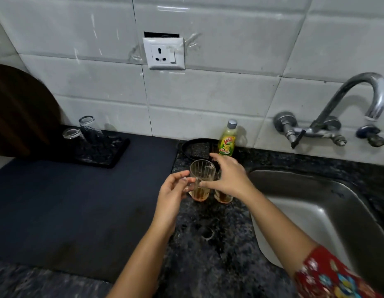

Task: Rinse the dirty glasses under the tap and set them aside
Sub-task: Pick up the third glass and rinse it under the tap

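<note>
Two dirty glasses with brown liquid at the bottom stand on the granite counter just left of the sink (305, 186). The ribbed left glass (202, 171) is in full view. My right hand (228, 178) reaches over from the right, thumb on its front and fingers curved round its back. That hand hides most of the second glass (223, 197); only its base shows. My left hand (172, 190) is at the left glass's left side, fingers apart, fingertips at its wall. The tap (376, 93) curves over the sink at the far right; no water is running.
Two clear glasses (71, 133) (87, 123) stand upside down on a black tray (109, 155) at the back left. A dark mat (79, 201) covers the counter's left part. A dish-soap bottle (227, 140) and a black dish with a scrub pad (199, 149) stand behind the glasses.
</note>
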A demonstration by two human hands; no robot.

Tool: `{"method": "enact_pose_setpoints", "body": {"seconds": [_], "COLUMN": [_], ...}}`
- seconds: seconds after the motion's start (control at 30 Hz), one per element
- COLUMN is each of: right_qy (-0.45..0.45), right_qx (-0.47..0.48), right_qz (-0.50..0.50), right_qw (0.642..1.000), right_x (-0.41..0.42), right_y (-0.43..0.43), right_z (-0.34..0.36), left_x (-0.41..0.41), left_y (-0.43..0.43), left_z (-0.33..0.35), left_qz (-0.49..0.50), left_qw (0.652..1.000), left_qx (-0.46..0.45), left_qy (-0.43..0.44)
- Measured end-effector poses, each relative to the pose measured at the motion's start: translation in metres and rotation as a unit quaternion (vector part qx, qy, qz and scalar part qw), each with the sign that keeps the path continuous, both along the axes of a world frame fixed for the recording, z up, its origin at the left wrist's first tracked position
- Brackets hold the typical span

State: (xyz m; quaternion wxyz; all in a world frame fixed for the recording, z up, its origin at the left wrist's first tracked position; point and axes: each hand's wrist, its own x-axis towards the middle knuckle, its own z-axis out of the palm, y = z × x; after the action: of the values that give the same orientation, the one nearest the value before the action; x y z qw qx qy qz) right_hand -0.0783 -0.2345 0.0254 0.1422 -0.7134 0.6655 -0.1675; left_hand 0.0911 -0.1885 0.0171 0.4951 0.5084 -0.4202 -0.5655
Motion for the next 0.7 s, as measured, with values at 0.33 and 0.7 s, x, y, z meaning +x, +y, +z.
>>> {"method": "enact_pose_setpoints", "body": {"seconds": [0.33,0.7], "right_qy": [0.105,-0.127], "right_qx": [-0.022,0.009], "right_qz": [0.008,-0.021], "right_qw": [0.994,0.992], "right_x": [0.024,-0.067], "right_y": [-0.007,0.108], "right_z": [-0.007,0.057], "left_x": [0.017,-0.038], "left_y": [0.012,0.042], "left_z": [-0.017,0.006], "left_qz": [0.041,-0.191], "left_qw": [0.999,0.971], "left_qx": [0.000,-0.142], "left_qy": [-0.024,-0.006]}}
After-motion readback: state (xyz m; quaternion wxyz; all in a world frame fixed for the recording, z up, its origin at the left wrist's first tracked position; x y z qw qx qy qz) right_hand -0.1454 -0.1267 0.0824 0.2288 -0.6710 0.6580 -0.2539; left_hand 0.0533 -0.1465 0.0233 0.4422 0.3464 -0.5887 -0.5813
